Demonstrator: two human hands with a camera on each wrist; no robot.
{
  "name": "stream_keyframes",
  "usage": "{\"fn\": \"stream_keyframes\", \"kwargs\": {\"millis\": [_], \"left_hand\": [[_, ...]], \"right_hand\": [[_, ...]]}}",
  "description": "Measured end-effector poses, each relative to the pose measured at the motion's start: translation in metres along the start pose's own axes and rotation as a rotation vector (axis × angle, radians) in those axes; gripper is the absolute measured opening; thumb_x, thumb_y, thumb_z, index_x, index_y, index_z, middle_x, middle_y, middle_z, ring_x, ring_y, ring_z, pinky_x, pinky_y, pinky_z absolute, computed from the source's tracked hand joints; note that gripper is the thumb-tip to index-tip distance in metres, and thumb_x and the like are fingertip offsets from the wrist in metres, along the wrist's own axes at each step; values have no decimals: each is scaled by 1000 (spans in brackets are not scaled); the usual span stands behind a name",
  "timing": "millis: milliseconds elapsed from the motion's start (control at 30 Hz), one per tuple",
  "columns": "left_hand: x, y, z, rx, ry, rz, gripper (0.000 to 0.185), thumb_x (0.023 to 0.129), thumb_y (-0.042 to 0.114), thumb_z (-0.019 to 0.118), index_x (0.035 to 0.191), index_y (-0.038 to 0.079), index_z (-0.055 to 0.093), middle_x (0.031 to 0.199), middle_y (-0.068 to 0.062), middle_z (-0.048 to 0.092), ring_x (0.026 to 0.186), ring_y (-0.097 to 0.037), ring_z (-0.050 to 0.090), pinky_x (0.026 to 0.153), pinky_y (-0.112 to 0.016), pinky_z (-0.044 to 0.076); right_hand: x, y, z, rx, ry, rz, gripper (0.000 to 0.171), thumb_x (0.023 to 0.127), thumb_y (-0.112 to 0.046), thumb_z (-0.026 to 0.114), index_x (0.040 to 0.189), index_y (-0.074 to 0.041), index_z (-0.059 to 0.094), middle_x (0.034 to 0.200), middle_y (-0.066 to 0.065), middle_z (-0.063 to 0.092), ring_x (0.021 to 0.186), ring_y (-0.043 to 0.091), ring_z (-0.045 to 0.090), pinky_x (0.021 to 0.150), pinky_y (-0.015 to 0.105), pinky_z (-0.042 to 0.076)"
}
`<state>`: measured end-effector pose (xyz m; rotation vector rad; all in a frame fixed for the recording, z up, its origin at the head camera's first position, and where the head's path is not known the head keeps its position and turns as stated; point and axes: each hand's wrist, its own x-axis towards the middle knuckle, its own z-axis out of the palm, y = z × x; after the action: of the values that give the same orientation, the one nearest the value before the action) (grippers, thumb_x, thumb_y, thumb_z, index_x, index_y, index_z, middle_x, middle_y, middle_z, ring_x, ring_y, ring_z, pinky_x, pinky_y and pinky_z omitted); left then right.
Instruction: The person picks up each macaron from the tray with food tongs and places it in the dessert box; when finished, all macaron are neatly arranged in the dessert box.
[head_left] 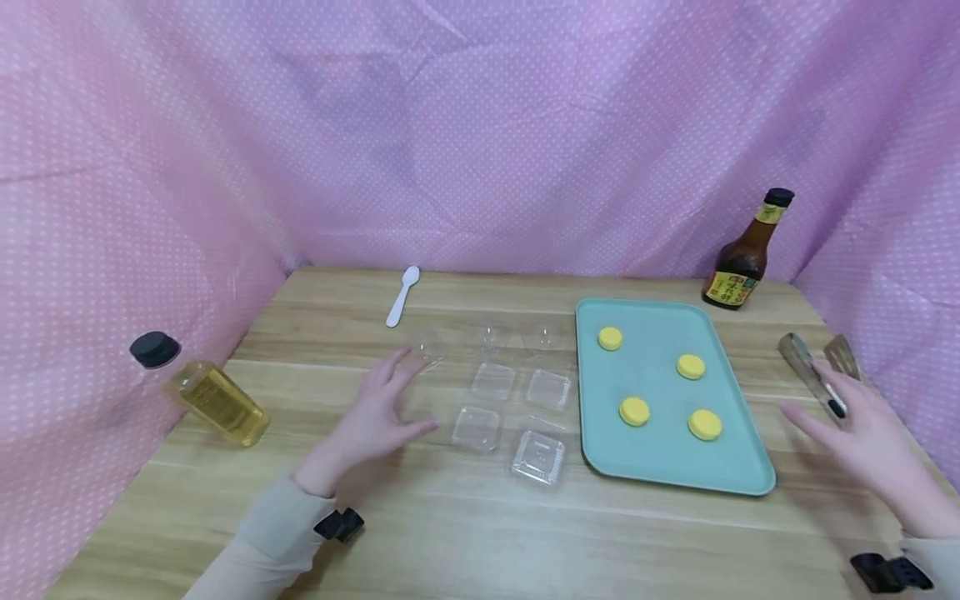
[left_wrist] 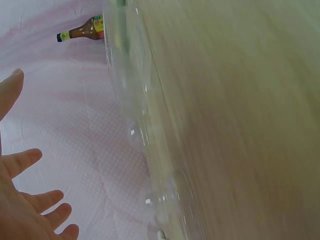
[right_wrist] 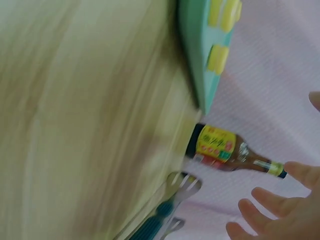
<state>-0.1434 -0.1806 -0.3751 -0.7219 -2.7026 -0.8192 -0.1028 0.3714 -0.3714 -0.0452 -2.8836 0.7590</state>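
Observation:
My left hand (head_left: 378,412) hovers over the table with fingers spread and holds nothing. To its right are several clear plastic lidded boxes (head_left: 538,457), lids raised. In the left wrist view the fingers (left_wrist: 47,200) stand apart from the boxes' edges (left_wrist: 145,90). The right hand (head_left: 862,425) is at the table's right side, also empty, its fingers extended. A metal utensil that looks like tongs (head_left: 801,362) lies beside and partly behind it. A slotted turner (head_left: 842,354) is just beyond. Several yellow round pieces (head_left: 705,425) lie on a light teal tray (head_left: 660,462) between the hands.
A brown sauce bottle (head_left: 738,271) stands behind the tray at the back right. At the left, an oil bottle (head_left: 217,400) with a black cap stands near the table edge. A white spoon (head_left: 402,296) lies at the back. Pink dotted cloth (head_left: 450,150) hangs around the table.

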Motion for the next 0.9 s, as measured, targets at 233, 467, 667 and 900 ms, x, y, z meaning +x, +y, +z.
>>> {"fn": "stream_keyframes", "kwargs": {"millis": [233,467,667,900], "left_hand": [[0,12,16,-17,-117,24,78,70,33,83,136,10,48,148,-21,32,134,-44,33,103,-62,35],[6,18,23,-54,-299,23,76,75,37,79,140,14,45,151,-20,28,136,-41,32,104,-59,36],[10,21,28,-39,-378,74,72,77,34,78,138,12,47,149,-22,31,133,-41,36,107,-55,35],[12,26,28,-25,-433,96,67,78,30,77,136,11,49,145,-22,38,132,-39,38,107,-53,36]], "right_hand": [[3,27,-5,39,-81,23,84,94,-35,56,145,12,9,139,49,11,127,66,7,101,75,8],[11,55,-10,52,-170,137,92,94,-42,54,144,13,-1,141,46,-5,123,69,6,91,78,17],[16,77,-14,-1,-241,213,97,92,-50,52,143,12,-3,136,50,-1,116,71,14,88,77,23],[21,93,-6,-82,-243,171,98,90,-48,58,140,18,5,133,53,8,115,69,18,91,74,25]]}}
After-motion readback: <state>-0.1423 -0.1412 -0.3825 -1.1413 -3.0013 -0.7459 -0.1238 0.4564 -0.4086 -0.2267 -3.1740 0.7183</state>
